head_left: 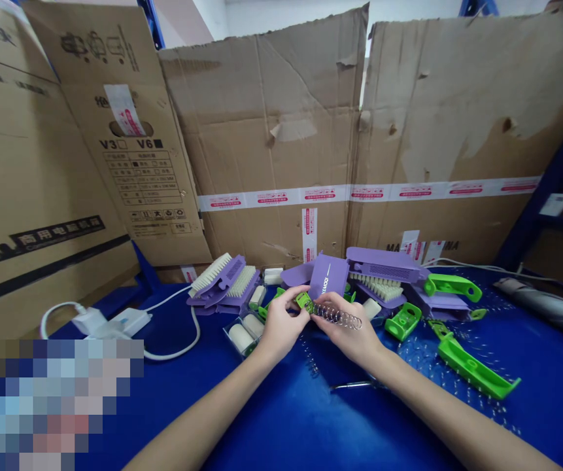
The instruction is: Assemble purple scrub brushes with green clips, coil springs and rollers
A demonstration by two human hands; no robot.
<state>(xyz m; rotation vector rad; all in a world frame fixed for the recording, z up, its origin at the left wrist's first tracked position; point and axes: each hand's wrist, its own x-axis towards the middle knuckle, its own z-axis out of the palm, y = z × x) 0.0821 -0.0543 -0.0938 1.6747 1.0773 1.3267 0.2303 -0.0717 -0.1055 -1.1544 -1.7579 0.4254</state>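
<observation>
Near the middle of the table, my left hand (281, 324) pinches a small green plastic part (304, 301) between thumb and fingers. My right hand (347, 330) is closed on a metal coil spring (340, 316), whose loose end sticks out to the right across the hand. The other end of the spring meets the green part; whether it is hooked on cannot be made out. Just behind the hands stands a purple plastic piece with white lettering (329, 275). Below them on the table lie another coil spring (310, 358) and a thin metal tool (352, 386), partly hidden by the right forearm.
Purple brush heads with cream bristles (222, 284) are piled at the left, and more purple parts (384, 265) at the right. Cream rollers (242, 335), green handles (477, 369) and many small metal bits (418, 366) lie around. A white power strip (114, 322) and cardboard walls (271, 150) border the blue table.
</observation>
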